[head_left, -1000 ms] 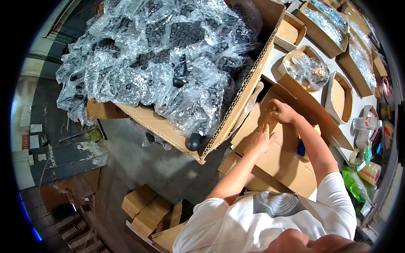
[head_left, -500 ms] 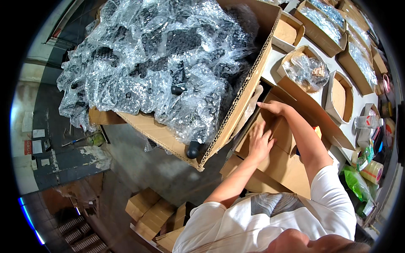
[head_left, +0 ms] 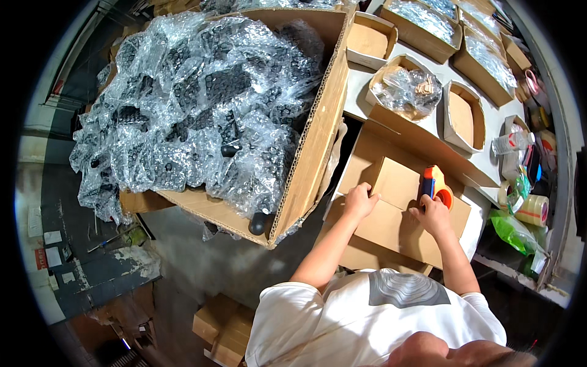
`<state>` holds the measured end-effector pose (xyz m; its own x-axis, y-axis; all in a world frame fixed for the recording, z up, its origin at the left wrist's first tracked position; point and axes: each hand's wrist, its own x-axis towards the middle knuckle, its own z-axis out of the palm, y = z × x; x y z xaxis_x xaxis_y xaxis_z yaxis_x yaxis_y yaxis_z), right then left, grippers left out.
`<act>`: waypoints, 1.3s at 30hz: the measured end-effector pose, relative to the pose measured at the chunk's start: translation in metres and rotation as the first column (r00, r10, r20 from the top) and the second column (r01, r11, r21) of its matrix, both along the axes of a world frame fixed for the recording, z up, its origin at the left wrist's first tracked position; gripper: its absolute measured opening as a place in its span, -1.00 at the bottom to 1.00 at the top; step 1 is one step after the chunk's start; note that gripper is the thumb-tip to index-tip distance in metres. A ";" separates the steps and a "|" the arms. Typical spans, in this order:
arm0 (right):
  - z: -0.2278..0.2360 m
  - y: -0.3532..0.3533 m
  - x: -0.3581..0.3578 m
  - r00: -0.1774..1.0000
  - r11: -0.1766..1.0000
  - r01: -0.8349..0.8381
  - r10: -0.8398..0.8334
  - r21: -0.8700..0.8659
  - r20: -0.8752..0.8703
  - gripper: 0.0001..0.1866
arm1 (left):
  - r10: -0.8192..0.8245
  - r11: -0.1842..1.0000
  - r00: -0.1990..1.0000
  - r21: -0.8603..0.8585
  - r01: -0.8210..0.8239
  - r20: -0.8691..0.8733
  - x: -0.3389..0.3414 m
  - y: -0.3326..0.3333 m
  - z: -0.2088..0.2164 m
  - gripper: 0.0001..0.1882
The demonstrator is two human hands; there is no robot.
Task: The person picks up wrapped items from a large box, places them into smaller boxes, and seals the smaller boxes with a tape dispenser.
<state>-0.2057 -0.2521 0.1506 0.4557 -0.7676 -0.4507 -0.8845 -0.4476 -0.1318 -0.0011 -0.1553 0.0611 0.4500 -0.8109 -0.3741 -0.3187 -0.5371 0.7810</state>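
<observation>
At one cardboard box (head_left: 394, 229): left hand (head_left: 359, 201) half-curled, hold unclear; right hand (head_left: 433, 215) wrapped around one tape dispenser (head_left: 436, 182).

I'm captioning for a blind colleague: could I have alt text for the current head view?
A person's right hand grasps an orange-and-blue plastic handheld tool at some folded brown cardboard, while the left hand touches the cardboard. To the left, a large brown cardboard box is heaped with dark items in clear bubble wrap.
</observation>
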 end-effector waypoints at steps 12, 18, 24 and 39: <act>-0.016 0.011 0.004 0.594 0.971 -0.225 0.074 0.077 0.801 -0.35 | 0.078 0.937 0.966 -0.313 -0.156 -0.248 0.003 0.012 -0.039 -0.68; -0.028 0.007 0.007 0.606 0.939 -0.336 0.161 0.067 0.779 -0.36 | -0.117 0.887 0.122 -0.159 -0.433 -0.986 0.015 0.026 0.001 -0.57; 0.005 0.006 0.031 0.620 0.883 -0.463 0.266 0.071 0.738 -0.38 | 0.026 0.810 0.475 -0.260 -0.526 -0.880 0.007 0.019 -0.009 -0.83; 0.055 -0.004 0.015 0.829 0.847 -0.516 0.455 0.130 0.324 -0.30 | 0.362 0.925 0.882 -0.002 -0.381 -0.302 0.004 0.022 -0.064 -0.76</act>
<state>-0.1903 -0.2558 0.2059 0.8708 -0.3189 -0.3743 -0.4742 -0.7457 -0.4680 0.0026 -0.1330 -0.0026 0.6015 -0.6306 -0.4905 0.1409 -0.5206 0.8421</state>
